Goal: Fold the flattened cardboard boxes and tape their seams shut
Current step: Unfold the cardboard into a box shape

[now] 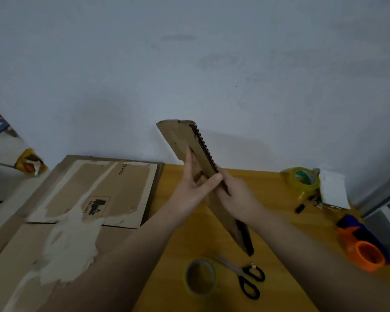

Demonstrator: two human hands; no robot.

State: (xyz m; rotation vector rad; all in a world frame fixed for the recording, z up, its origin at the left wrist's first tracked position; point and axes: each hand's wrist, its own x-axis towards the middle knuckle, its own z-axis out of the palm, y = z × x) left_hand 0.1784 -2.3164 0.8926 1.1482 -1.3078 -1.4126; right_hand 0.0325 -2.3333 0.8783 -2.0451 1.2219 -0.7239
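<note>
We're at the opening step. One flattened box [197, 152] is up off the table [268, 199], held in both hands above and just behind the scissors [242, 271], not yet popped into shape. We see it nearly edge-on and tilted, top end twd the wall, btm corner dipping close to the scissors' blades. Left hand [193, 190] pinches it: thumb [213, 179] pressed at the near edge, one long finger [189, 161] laid straight up the brown face. Right hand [236, 194] wraps the same edge from the other side. Its fingertips go behind the card, so we can't tell how they lie.

Next move, as we judge it: pull the two faces apart so the sleeve squares up, then fold the btm flaps in. That needs grips on opposite creases, not both hands on one edge. No tape until the flaps meet.

Materials: the box is thin matte brown card w/ a dark printed strip and a row of dots along one long edge; corners look soft, worn. Well left of the scissors sits a stack of flat cardboard [88, 199], bigger sheets, top liner torn off in pale ragged patches. Just left of the scissors, a tape roll [199, 289] lies flat, brownish w/ a yellow rim. Right of the scissors and farther back, a yellow-green tape roll [302, 183]; right and nearer, an orange plastic dispenser [351, 244]. Scissors: steel blades, black loop handles. Table: smooth yellow wood-look top.
</note>
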